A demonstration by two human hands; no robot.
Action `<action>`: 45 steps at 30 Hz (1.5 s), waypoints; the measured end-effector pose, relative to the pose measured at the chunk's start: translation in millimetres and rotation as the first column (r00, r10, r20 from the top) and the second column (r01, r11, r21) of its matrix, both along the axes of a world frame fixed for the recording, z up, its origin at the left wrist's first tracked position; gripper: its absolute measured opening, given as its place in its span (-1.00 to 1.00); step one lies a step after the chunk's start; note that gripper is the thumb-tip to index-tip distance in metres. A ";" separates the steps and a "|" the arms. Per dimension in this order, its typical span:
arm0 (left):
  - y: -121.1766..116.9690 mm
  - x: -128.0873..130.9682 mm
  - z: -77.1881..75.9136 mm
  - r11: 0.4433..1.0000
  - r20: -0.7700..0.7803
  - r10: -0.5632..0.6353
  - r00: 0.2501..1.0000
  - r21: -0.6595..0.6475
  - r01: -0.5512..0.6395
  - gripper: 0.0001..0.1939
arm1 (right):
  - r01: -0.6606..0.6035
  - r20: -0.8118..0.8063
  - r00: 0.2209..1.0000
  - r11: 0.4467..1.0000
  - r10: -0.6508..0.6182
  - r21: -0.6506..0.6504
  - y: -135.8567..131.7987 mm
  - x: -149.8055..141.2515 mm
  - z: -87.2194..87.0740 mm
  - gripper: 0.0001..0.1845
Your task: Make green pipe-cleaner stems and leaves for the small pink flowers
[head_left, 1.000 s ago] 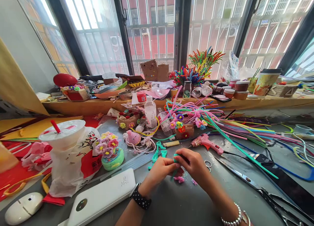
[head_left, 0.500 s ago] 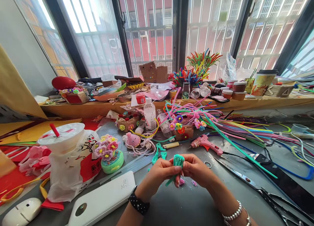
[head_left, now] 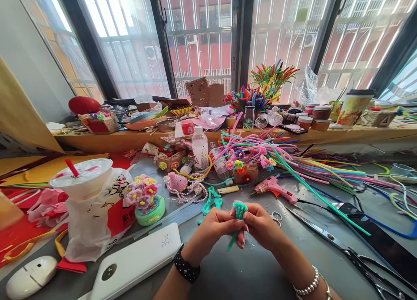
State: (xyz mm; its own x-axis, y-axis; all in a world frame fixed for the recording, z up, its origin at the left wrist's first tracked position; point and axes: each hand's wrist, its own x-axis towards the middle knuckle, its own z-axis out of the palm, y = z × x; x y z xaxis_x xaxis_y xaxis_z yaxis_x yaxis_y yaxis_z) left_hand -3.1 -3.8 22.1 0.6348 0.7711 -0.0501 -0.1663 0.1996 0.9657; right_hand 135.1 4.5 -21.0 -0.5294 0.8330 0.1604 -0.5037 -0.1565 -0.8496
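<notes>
Both hands, left hand [head_left: 216, 225] and right hand [head_left: 260, 224], pinch one green pipe cleaner [head_left: 239, 211] just above the table [head_left: 247, 269], nearer than the glue gun [head_left: 273, 188]; shaping under way, likely needing another careful fingertip bend.

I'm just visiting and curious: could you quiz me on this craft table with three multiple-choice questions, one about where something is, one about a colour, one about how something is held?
1. Where does the power bank lie?
A. on the window sill
B. on the table, left of the hands
C. under the scissors

2. What colour is the fuzzy piece in the hands?
A. teal green
B. yellow
C. black

3. How is that piece held?
A. lying loose on the table
B. by one hand only
C. pinched between left hand and right hand

Answers: 1 B, it lies beside the left wrist; 2 A, its tuft shows teal; 3 C, both hands' fingers close on it.
</notes>
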 end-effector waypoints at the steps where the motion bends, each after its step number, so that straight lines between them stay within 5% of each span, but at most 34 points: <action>1: -0.3 0.1 2.1 1.000 -0.002 0.003 1.000 0.002 -0.003 -0.74 | 0.002 -0.018 1.000 1.000 -0.002 0.011 0.1 -0.2 -0.5 -0.68; 20: 7.5 -3.0 -8.6 0.997 -0.019 0.025 1.000 -0.076 -0.027 -0.74 | 0.010 0.022 1.000 0.998 -0.011 0.061 1.9 0.8 4.3 -0.66; 23: 8.2 -3.4 -3.6 0.998 -0.117 0.044 0.992 -0.039 -0.049 -0.72 | 0.133 0.019 0.991 0.989 -0.134 0.062 5.0 7.2 10.1 -0.55; 28: 8.9 -2.9 -1.0 0.996 -0.231 0.061 0.971 0.073 -0.045 -0.71 | 0.345 0.178 0.903 0.906 -0.391 0.245 6.3 15.3 17.8 -0.64; 34: 9.7 -2.7 -7.3 0.993 -0.254 0.029 0.967 0.122 0.002 -0.68 | 0.231 0.475 0.661 0.760 -0.581 0.608 2.6 9.9 18.6 -0.75; 45: 15.6 -3.5 -9.8 0.983 -0.299 0.063 0.952 0.185 -0.007 -0.65 | 0.320 0.416 0.441 0.573 -0.795 0.755 -0.8 -0.6 12.4 -0.76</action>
State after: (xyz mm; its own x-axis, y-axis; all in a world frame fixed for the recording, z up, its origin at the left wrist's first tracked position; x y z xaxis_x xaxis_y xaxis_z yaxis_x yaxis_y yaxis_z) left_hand -6.6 11.8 12.3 0.5834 0.8067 -0.0941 0.1350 0.0179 0.9907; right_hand 134.6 3.7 -8.5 -0.1012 0.8660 0.4896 0.4404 0.4803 -0.7585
